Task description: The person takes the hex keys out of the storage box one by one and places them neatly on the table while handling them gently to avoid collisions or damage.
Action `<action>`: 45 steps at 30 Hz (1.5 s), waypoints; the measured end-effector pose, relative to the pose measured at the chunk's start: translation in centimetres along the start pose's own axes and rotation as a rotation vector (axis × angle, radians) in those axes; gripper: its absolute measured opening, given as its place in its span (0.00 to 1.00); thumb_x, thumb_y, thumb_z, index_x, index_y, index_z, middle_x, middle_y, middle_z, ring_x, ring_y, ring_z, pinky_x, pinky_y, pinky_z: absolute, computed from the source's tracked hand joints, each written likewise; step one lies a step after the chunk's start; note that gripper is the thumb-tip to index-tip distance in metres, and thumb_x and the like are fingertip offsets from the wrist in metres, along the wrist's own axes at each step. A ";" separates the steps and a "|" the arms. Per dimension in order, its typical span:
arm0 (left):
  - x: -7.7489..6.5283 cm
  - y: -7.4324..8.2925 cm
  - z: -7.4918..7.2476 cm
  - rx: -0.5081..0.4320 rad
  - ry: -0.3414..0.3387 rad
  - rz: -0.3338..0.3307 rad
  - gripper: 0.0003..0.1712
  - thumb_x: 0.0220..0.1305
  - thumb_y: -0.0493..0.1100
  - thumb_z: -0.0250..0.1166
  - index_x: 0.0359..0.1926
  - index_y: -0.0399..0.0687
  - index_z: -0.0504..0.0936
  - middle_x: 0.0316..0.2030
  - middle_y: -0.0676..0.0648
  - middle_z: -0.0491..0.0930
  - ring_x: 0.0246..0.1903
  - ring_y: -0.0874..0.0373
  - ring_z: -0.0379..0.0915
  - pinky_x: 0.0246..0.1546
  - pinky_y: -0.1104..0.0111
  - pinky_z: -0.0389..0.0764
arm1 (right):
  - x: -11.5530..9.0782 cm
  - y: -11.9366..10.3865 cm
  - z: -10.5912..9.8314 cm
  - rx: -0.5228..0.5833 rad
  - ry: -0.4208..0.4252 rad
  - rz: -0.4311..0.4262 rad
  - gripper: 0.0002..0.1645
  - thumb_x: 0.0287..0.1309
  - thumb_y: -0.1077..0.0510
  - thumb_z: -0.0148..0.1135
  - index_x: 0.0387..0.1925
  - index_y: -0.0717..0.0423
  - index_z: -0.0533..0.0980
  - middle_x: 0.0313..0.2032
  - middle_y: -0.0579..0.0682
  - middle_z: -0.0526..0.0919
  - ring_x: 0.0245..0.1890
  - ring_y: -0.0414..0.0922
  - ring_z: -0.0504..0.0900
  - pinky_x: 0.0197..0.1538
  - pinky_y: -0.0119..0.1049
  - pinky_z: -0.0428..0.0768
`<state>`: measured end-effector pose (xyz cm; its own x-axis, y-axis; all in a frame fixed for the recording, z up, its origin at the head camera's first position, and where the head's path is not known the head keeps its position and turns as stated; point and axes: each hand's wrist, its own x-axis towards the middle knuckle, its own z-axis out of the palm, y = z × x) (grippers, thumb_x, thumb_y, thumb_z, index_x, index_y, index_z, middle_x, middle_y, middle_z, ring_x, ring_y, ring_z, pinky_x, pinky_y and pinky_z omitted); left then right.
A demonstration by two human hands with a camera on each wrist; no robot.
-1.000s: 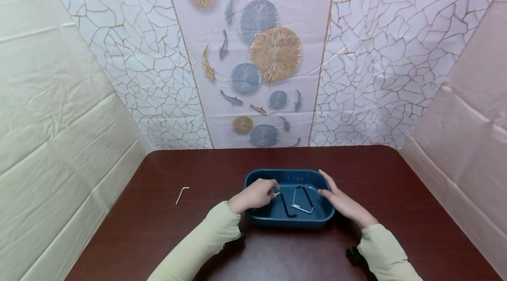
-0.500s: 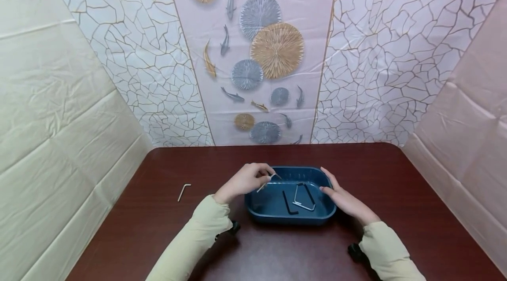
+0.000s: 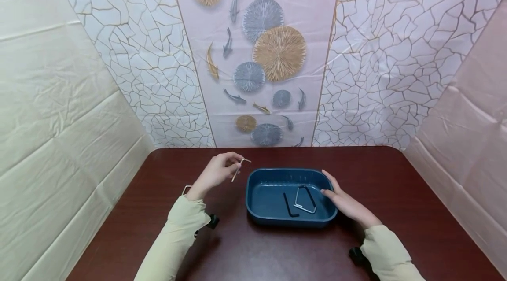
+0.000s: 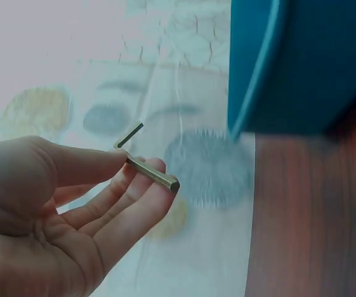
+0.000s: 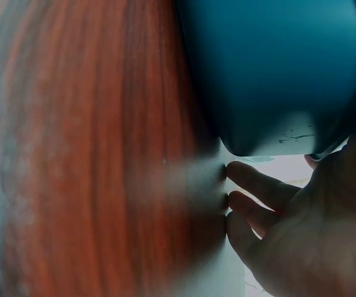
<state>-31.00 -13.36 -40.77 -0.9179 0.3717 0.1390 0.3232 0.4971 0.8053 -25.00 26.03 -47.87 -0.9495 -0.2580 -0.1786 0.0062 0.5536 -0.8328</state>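
In the head view my left hand, raised over the table left of the tray, pinches an L-shaped brass-coloured hex key between thumb and fingers. Its short arm points away from the thumb in the left wrist view. My right hand holds the right end of the blue tray, thumb over the rim and fingers along the outside. Several hex keys lie in the tray: a black hex key on its own, and silver and black hex keys crossed together at the right.
A silver hex key lies on the dark red-brown table, partly hidden behind my left wrist. Patterned cloth hangs behind the table, and pale cloth walls stand at both sides.
My left hand has lifted the brass-coloured hex key out of the tray and carried it left, past the tray's left rim. The right hand has stayed at the tray's right end.
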 end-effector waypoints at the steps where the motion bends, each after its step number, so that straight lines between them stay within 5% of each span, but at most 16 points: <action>1: -0.2 -0.4 -0.4 0.002 0.011 -0.012 0.11 0.73 0.36 0.61 0.52 0.42 0.82 0.36 0.47 0.85 0.35 0.52 0.83 0.35 0.60 0.85 | 0.0 0.1 0.1 0.002 0.000 0.002 0.43 0.79 0.49 0.41 0.80 0.42 0.29 0.77 0.67 0.30 0.75 0.72 0.37 0.68 0.72 0.48; 13: -2.2 -4.0 -3.0 0.036 0.069 -0.148 0.09 0.71 0.34 0.61 0.49 0.39 0.82 0.35 0.43 0.83 0.39 0.39 0.83 0.34 0.58 0.85 | 0.1 0.3 0.0 -0.002 0.002 -0.004 0.44 0.79 0.50 0.43 0.80 0.46 0.29 0.76 0.69 0.31 0.74 0.73 0.37 0.67 0.73 0.50; 21: -3.6 -5.7 -4.2 0.062 0.098 -0.188 0.08 0.71 0.33 0.61 0.48 0.38 0.82 0.34 0.38 0.84 0.30 0.51 0.81 0.30 0.64 0.83 | 0.1 0.4 0.0 0.002 0.004 0.006 0.44 0.79 0.50 0.42 0.80 0.45 0.29 0.77 0.68 0.30 0.74 0.72 0.37 0.68 0.73 0.49; 45: -5.8 -9.2 -4.6 0.139 0.110 -0.327 0.09 0.68 0.31 0.62 0.48 0.32 0.82 0.35 0.39 0.83 0.28 0.54 0.80 0.27 0.62 0.84 | 0.2 0.2 0.0 0.007 0.002 0.019 0.43 0.79 0.49 0.42 0.80 0.42 0.30 0.77 0.67 0.31 0.74 0.72 0.37 0.68 0.73 0.48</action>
<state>-29.72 -23.68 -46.29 -0.9947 0.0925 -0.0455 0.0297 0.6802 0.7325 -25.22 26.06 -48.12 -0.9497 -0.2462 -0.1937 0.0266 0.5526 -0.8331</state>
